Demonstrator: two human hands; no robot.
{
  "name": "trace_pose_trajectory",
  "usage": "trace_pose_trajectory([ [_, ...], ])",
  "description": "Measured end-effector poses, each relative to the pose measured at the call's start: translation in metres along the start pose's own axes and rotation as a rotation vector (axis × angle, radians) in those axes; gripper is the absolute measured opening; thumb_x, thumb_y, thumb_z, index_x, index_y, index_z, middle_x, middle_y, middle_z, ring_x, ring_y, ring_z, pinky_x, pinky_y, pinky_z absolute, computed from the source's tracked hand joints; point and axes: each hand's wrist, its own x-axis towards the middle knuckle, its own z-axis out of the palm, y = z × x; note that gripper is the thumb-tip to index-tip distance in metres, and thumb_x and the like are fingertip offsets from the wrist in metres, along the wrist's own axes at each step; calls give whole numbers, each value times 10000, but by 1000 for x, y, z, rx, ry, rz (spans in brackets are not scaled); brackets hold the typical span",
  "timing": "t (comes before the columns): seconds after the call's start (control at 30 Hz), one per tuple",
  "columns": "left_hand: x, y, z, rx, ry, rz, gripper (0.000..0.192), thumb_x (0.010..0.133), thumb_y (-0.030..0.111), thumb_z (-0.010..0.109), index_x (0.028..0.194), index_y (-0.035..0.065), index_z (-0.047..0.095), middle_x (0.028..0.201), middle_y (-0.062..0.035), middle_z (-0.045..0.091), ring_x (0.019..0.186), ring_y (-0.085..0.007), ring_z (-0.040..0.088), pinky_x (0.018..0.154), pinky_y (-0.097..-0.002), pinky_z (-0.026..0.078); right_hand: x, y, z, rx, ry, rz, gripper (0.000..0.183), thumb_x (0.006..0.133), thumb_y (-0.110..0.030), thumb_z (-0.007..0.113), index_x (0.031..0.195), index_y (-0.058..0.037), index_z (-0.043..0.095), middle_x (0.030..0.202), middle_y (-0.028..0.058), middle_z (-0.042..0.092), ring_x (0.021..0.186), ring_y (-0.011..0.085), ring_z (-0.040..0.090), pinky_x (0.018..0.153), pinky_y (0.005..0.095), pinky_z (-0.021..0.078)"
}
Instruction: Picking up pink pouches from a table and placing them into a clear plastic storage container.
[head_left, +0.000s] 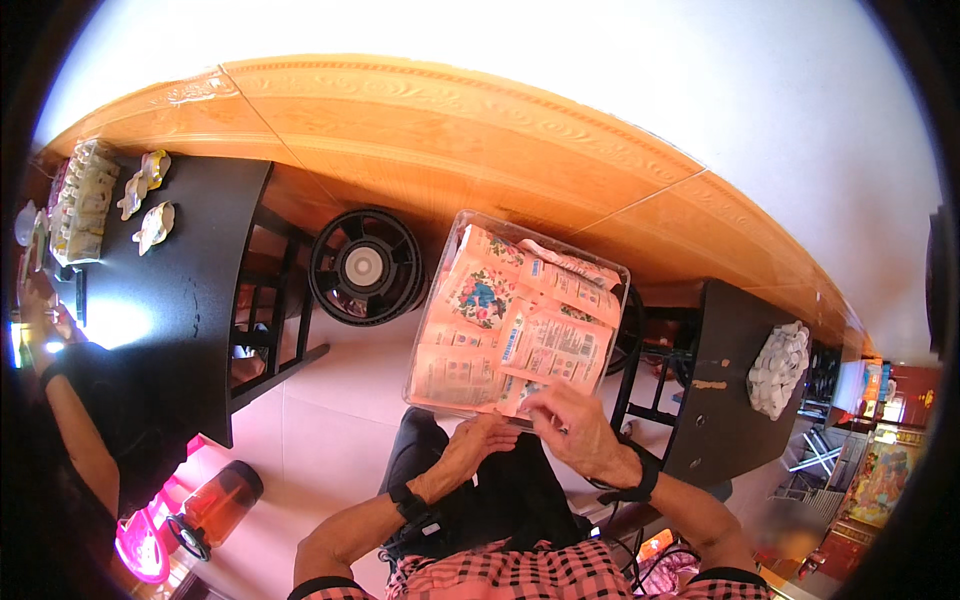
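A clear plastic tray (412, 373) stands before me, filled with flat pink printed packets (556, 337) that overlap one another. My left hand (480, 444) rests at the tray's near edge, fingers together and pointing right; whether it grips the rim cannot be told. Over the tray's near right corner is my right hand (574, 431), its fingers bent, thumb and index close to the lowest packets. Whether its fingertips pinch a packet is not clear. Both wrists wear black bands. My lap in dark trousers is just below the tray.
A round black fan-like object (365, 266) stands left of the tray. On the black table (202, 247) at left are an egg-carton-like tray (84, 202) and crumpled wrappers; another person's arm is beside it. A black table (739, 420) at right holds a white heap (778, 371). An orange bin (223, 504) stands lower left.
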Motion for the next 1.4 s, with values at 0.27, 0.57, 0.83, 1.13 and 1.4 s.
trace_pose_trajectory([
  [0.27,13,9,-11,-70,-59,-116,269,889,187,491,1025,-43,517,997,-234,601,939,-293,599,833,-387,485,-82,34,56,68,-678,82,134,812,-140,539,911,-58,577,765,140,588,738,332,588,635,404,469],
  [0.57,17,22,-6,-94,-9,-187,258,884,175,484,1023,-39,521,999,-263,595,961,-341,580,895,-442,443,-90,195,174,1196,1,987,291,921,-345,426,997,-112,584,782,28,597,693,168,575,602,347,474],
  [0.83,9,22,3,-29,54,-258,289,893,173,456,1046,-65,515,1030,-237,598,979,-304,585,903,-416,445,-54,245,250,1573,291,1022,297,923,-352,423,1000,-113,582,785,22,593,692,162,571,601,341,473],
  [1.13,6,15,-1,-13,23,-203,271,882,163,462,1032,-51,534,1002,-207,618,968,-292,594,913,-405,441,-51,247,271,1564,334,990,304,924,-361,420,1004,-115,580,789,15,588,691,156,566,600,335,471],
  [1.4,9,14,4,6,66,-216,268,834,177,509,989,-33,564,988,-211,625,975,-315,584,912,-441,424,-61,245,274,1536,354,959,310,926,-368,417,1008,-116,578,792,9,584,690,150,561,599,329,469],
])
